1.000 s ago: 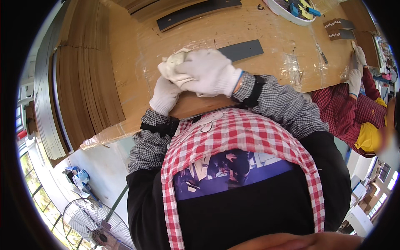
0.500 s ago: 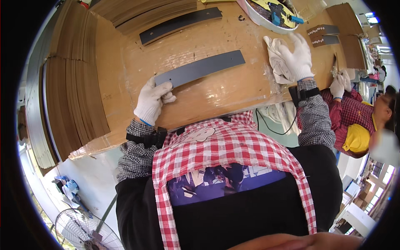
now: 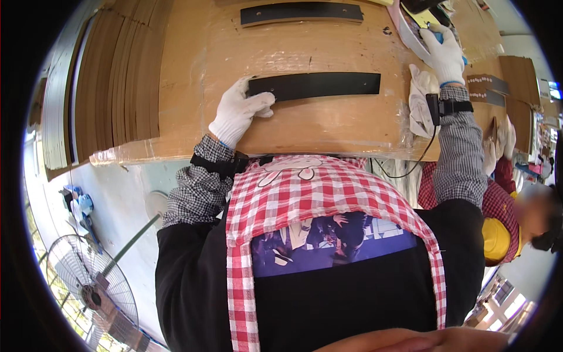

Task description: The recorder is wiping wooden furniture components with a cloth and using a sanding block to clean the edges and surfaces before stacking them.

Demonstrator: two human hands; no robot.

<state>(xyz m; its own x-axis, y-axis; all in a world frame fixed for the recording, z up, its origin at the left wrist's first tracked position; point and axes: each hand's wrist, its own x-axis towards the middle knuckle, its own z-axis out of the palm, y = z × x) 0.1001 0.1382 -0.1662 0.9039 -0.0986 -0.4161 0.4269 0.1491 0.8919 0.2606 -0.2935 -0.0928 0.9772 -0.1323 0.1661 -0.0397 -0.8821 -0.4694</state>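
My left hand (image 3: pixel 239 111), in a white knit glove, is closed on the left end of a slightly curved black strip (image 3: pixel 319 86). Thumb and fingers grip it near a small hole, and a second hole shows at its far right end. The strip lies flat over the table. At the upper right my right hand (image 3: pixel 444 57), gloved too, reaches over a white-rimmed tray (image 3: pixel 409 36). Its fingers are bent together beside a blue piece (image 3: pixel 438 37) in the tray; what they hold is mostly hidden.
Another black strip (image 3: pixel 302 13) lies at the table's far side. A crumpled white cloth (image 3: pixel 420 102) is below my right hand. Tall stacks of brown board (image 3: pixel 120 76) line the left. Strips with white dots (image 3: pixel 485 88) and a co-worker in red plaid (image 3: pixel 498 202) are at right.
My right hand has left the white cloth and moved up to the tray. My left hand keeps its hold on the strip, which now looks darker and more level. The view has turned somewhat.
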